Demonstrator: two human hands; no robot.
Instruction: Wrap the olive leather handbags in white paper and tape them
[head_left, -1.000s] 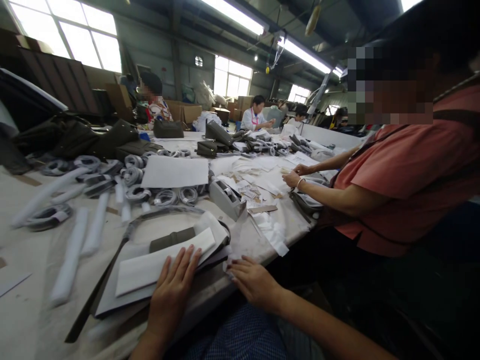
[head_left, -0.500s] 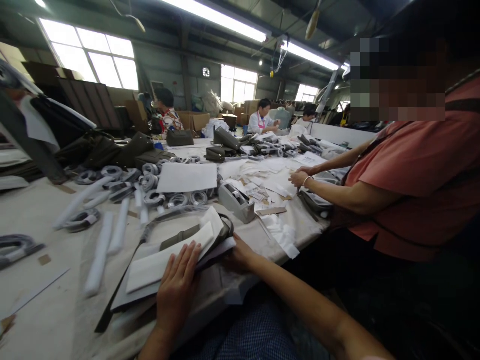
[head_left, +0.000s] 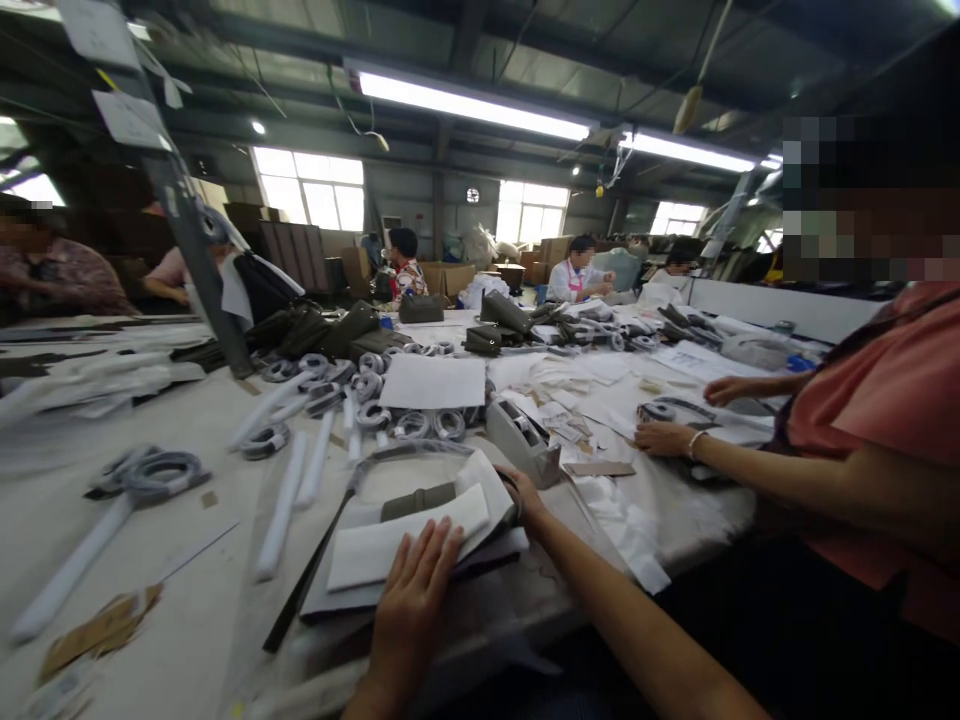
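A dark olive handbag (head_left: pixel 420 502) lies on the table in front of me, its grey wrapped strap (head_left: pixel 409 450) arched at the far side. Over its front rests a folded white padding sheet (head_left: pixel 401 545). My left hand (head_left: pixel 420 580) is flat on that sheet with fingers stretched out. At the bag's right end, my right hand (head_left: pixel 527 503) curls round the edge by the strap; its fingertips are partly hidden. Just beyond stands a grey tape dispenser (head_left: pixel 525 440). A dark flat strip (head_left: pixel 307 575) sticks out at the bag's left.
Wrapped coiled straps (head_left: pixel 412 425) and white foam tubes (head_left: pixel 283 505) lie behind and left. A white sheet (head_left: pixel 433 382) covers some coils. Brown paper scraps (head_left: pixel 101 632) are at front left. A co-worker in a red top (head_left: pixel 862 400) handles things at right. A slanted post (head_left: pixel 199 245) rises at left.
My view has swung left, so everything sits further right. My right hand has come up from under the bag's right end to its edge by the strap. My left hand stays on the sheet.
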